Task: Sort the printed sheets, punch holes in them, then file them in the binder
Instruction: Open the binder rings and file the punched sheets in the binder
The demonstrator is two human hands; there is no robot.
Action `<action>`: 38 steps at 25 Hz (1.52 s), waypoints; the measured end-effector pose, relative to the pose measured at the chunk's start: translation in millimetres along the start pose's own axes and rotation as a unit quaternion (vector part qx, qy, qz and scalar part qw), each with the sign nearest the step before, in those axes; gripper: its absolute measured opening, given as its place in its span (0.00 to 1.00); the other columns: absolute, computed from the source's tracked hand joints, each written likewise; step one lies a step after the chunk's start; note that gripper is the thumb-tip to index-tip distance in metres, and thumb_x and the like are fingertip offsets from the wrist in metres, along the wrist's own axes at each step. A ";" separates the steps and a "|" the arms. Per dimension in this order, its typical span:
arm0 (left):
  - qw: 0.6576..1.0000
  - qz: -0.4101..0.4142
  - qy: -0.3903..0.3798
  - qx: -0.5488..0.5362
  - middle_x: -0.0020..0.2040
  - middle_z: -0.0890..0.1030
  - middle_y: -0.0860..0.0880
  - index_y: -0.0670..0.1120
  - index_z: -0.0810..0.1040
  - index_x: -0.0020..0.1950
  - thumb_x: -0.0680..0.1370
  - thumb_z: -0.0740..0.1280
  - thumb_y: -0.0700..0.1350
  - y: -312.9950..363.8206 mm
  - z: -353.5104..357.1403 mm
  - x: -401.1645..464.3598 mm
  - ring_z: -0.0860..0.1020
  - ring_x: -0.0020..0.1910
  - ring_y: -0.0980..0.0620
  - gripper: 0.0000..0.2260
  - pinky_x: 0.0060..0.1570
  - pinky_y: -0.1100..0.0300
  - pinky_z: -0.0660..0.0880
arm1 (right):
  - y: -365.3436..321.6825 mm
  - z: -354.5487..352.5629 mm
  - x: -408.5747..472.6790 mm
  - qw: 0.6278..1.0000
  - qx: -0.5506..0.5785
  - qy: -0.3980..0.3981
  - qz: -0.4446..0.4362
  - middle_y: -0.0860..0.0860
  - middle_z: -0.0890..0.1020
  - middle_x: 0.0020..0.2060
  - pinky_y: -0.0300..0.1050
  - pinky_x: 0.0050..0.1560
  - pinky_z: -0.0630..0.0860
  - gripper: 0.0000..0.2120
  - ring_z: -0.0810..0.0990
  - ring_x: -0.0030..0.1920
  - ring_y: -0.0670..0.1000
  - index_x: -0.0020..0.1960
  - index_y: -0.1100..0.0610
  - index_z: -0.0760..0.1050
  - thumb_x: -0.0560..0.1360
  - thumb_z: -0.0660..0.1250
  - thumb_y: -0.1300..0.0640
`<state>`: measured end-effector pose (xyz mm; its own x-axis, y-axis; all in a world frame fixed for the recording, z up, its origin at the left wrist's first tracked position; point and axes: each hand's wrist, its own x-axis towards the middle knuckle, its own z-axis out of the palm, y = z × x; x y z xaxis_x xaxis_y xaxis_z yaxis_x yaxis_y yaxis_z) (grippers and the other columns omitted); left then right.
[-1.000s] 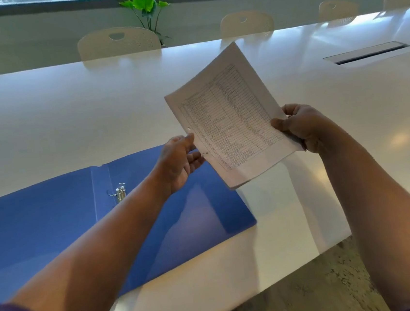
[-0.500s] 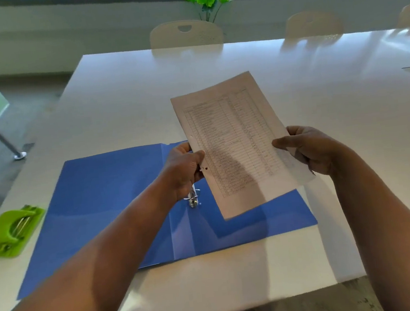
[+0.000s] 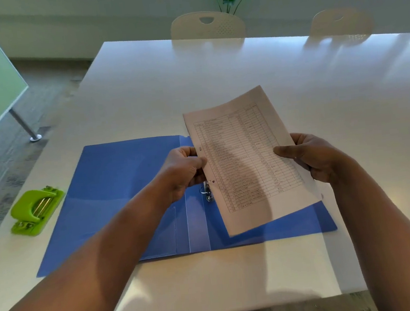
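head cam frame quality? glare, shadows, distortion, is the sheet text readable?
Head view: window glare and chair reflections wash the far half of the glossy table. A soft shadow crosses the lower part of the printed sheets; table rows show, most text too small to read. Punched holes by the left hand are sharp. Wide-angle bending curves the table edges. Right hand and forearms are dim, backlit.
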<state>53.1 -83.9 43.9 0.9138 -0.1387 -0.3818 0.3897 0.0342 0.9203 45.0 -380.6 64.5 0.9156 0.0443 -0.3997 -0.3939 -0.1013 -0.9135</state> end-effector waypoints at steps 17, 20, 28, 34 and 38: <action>0.979 0.039 0.078 0.185 0.43 0.82 0.53 0.47 0.81 0.47 0.81 0.71 0.42 10.3 -2.6 27.6 0.74 0.35 0.58 0.03 0.30 0.69 0.70 | -1.2 -4.7 -8.0 0.998 -0.045 0.042 -0.022 0.52 0.88 0.48 0.48 0.38 0.84 0.09 0.88 0.45 0.54 0.58 0.55 0.80 0.79 0.68 0.62; 0.975 0.012 0.066 0.211 0.45 0.84 0.50 0.44 0.81 0.48 0.81 0.71 0.42 13.7 -1.2 30.0 0.74 0.34 0.56 0.02 0.24 0.69 0.69 | -2.0 -6.5 -9.9 0.998 -0.051 0.040 -0.021 0.52 0.88 0.48 0.47 0.36 0.84 0.09 0.88 0.44 0.53 0.58 0.55 0.80 0.80 0.67 0.62; 0.973 -0.007 0.056 0.223 0.45 0.83 0.48 0.40 0.81 0.53 0.80 0.72 0.38 17.3 5.3 30.6 0.74 0.32 0.57 0.03 0.20 0.72 0.67 | 0.8 -11.9 -11.5 0.997 -0.056 0.043 -0.011 0.51 0.88 0.48 0.49 0.37 0.84 0.09 0.88 0.45 0.54 0.59 0.54 0.80 0.80 0.67 0.61; 0.968 0.056 0.094 0.225 0.48 0.74 0.51 0.48 0.73 0.57 0.76 0.75 0.41 4.4 -1.9 27.8 0.75 0.45 0.55 0.14 0.37 0.64 0.71 | 0.6 -11.7 -15.5 0.998 -0.056 0.040 -0.007 0.52 0.88 0.50 0.50 0.37 0.84 0.11 0.88 0.46 0.56 0.61 0.53 0.80 0.79 0.69 0.59; 0.961 0.032 0.029 0.274 0.44 0.82 0.47 0.46 0.77 0.50 0.79 0.73 0.46 2.0 -7.7 14.2 0.77 0.39 0.52 0.07 0.38 0.57 0.76 | 2.5 -9.8 -16.3 0.997 -0.059 0.046 -0.002 0.52 0.87 0.52 0.53 0.40 0.84 0.12 0.88 0.47 0.56 0.62 0.52 0.79 0.79 0.69 0.59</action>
<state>67.7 -78.1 39.6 0.9452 -0.0977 -0.3114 0.2273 -0.4879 0.8428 29.9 -391.2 69.4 0.9230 -0.0460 -0.3821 -0.3825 -0.2185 -0.8977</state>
